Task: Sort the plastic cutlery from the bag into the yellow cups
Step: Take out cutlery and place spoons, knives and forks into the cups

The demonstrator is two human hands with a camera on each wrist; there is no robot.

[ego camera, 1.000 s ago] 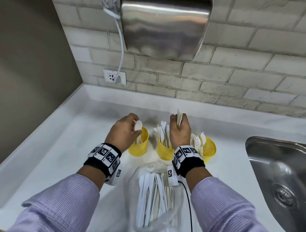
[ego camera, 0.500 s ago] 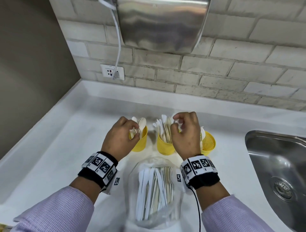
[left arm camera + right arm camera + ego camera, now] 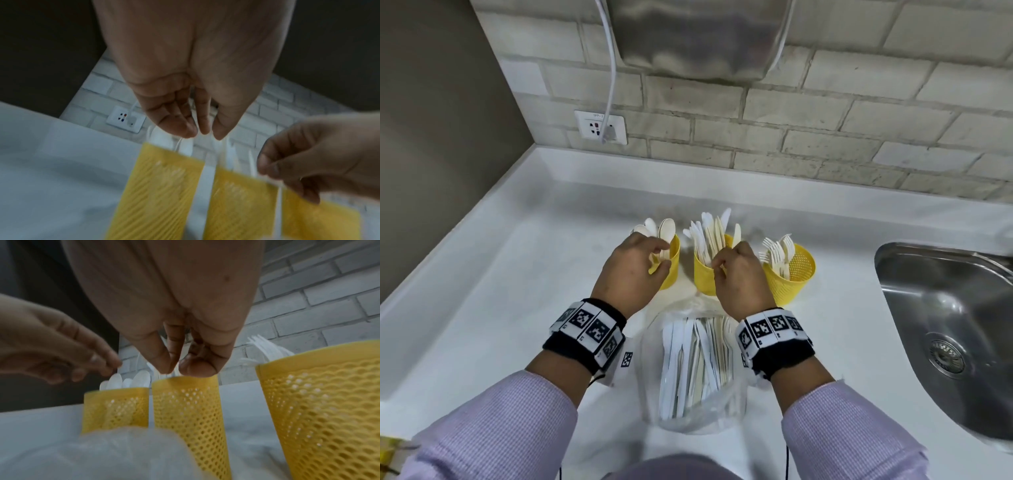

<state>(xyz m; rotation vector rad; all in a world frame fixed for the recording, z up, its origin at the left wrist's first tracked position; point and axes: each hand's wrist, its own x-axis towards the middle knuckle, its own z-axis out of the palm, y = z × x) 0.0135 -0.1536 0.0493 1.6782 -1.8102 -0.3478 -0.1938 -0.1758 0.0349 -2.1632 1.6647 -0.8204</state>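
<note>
Spoons [image 3: 658, 229] fill my left mesh cup [image 3: 670, 263], knives [image 3: 710, 233] the middle, forks [image 3: 779, 251] the right; wrapped cutlery crowds the clear bag [image 3: 693, 370]. Left hand [image 3: 631, 272] and right hand [image 3: 739, 279]: loosely curled, empty.

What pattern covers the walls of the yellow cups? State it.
A fine mesh of small holes over yellow plastic, clearest on the right cup in the right wrist view.

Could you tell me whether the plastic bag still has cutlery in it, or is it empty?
Not empty: the clear bag lies on the counter, with many white cutlery pieces visible inside.
</note>
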